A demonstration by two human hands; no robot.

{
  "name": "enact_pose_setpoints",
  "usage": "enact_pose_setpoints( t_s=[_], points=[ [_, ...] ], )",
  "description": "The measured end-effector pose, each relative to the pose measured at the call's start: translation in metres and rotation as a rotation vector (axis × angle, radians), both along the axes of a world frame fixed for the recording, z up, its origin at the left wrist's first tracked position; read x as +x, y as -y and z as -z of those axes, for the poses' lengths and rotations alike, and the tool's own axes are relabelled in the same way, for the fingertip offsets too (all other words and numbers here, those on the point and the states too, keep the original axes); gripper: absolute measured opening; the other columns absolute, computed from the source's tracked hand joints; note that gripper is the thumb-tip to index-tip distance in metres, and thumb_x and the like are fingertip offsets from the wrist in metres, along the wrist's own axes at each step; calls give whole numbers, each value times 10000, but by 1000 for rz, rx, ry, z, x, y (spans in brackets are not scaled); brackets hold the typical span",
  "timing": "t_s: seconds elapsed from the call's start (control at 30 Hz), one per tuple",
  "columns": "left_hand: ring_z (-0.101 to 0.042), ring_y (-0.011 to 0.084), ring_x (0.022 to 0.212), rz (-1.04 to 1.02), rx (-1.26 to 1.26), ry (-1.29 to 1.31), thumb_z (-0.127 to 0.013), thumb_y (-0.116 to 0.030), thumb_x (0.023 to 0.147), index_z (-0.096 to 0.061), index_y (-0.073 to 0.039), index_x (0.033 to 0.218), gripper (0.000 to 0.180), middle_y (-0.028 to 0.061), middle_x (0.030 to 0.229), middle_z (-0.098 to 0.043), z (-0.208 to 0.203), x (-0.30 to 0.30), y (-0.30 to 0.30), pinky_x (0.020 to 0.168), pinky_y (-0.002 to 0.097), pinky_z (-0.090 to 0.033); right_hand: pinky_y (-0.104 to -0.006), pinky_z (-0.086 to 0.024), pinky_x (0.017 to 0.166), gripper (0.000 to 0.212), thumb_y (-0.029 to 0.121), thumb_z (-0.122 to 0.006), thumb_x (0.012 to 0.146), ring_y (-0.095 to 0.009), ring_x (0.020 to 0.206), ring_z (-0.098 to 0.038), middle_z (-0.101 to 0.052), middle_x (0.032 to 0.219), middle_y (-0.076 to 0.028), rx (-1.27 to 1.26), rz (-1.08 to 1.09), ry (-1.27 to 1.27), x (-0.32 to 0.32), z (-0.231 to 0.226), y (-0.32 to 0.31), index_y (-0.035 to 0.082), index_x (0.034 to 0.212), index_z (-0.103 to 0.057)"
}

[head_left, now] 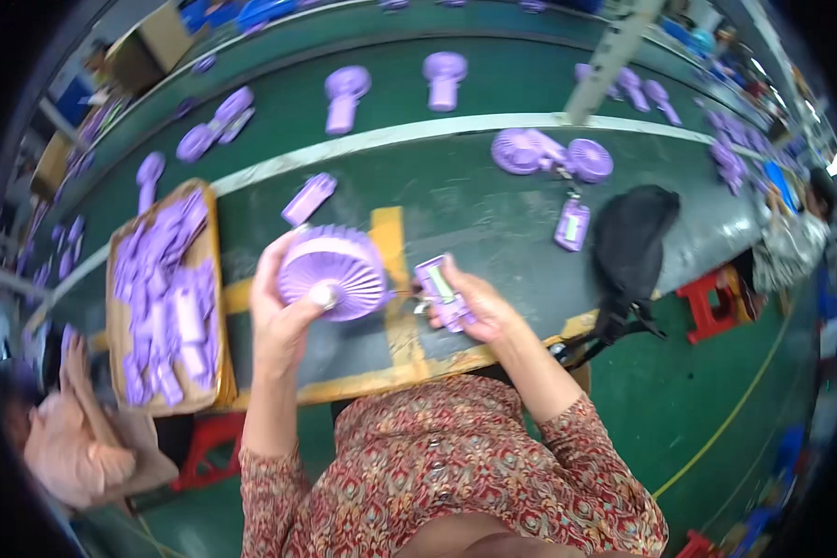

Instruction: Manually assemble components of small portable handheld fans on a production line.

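Observation:
My left hand [284, 312] is closed around a round purple fan head [333, 270] with a ribbed grille, the thumb near its pale hub. In my right hand [479, 307] is a purple fan handle [444, 293], its inner side up with a pale green strip along it. Thin wires seem to run between the fan head and the handle. Both are held above the near edge of the table. Just beyond the fan head lies a loose purple handle piece [309, 198].
A cardboard tray [217, 307] full of purple handle pieces stands at left. A black bag [634, 242] lies at right, near purple fan heads [590, 161] and an opened handle [572, 223]. Assembled fans [347, 98] rest beyond a pale rail [363, 142]. Other people sit on both sides.

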State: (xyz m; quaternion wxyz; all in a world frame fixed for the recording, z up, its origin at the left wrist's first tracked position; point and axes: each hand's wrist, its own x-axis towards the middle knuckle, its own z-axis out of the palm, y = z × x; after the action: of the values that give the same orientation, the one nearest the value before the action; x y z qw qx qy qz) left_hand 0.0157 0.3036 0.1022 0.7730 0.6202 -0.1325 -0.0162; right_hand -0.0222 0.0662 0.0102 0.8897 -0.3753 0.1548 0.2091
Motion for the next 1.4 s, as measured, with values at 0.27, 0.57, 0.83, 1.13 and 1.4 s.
enact_pose_setpoints(
  t_s=[0.27, 0.57, 0.83, 1.13, 1.4],
  points=[
    [-551, 170, 1049, 60, -30, -46, -789, -279, 674, -430, 27, 1267, 757, 111, 1147, -557, 4, -10, -3, 930, 302, -425, -284, -518, 535, 476, 486, -510, 889, -176, 596, -599, -612, 739, -97, 19, -79, -26, 3, 1, -20, 31, 1025, -551],
    [-561, 138, 1006, -68, 21, -70, -699, -144, 757, -451, 22, 1242, 570, 91, 1102, -576, 23, 13, -9, 900, 285, -446, -380, -415, 974, 410, 98, -576, 825, -279, 1090, -555, -573, 1162, -199, -272, 133, 166, -9, -4, -5, -39, 1198, -472],
    [-573, 134, 969, -22, 86, -80, -715, -151, 759, -465, 25, 1230, 562, 88, 1077, -589, 33, 27, 3, 874, 277, -458, -413, -332, 1039, 530, 212, -655, 790, -353, 1235, -413, -494, 1259, -208, -1402, -469, 932, 5, -42, 7, 23, 1251, -475],
    [-581, 133, 960, -70, 163, -76, -729, -152, 752, -453, 31, 1244, 593, 97, 1075, -593, 30, 33, 5, 855, 272, -475, -401, -482, 733, 384, 253, -697, 766, -337, 841, -607, -630, 941, -155, -1537, -799, 723, 14, -42, 6, -4, 1019, -564],
    [-568, 152, 1000, -98, 76, -21, -732, -209, 738, -436, 31, 1258, 645, 102, 1104, -574, 22, 25, 6, 889, 291, -456, -234, -541, 529, 315, 208, -626, 867, -137, 632, -633, -637, 847, -90, -10, -316, -21, -3, -4, 16, 31, 1103, -516]
  ],
)
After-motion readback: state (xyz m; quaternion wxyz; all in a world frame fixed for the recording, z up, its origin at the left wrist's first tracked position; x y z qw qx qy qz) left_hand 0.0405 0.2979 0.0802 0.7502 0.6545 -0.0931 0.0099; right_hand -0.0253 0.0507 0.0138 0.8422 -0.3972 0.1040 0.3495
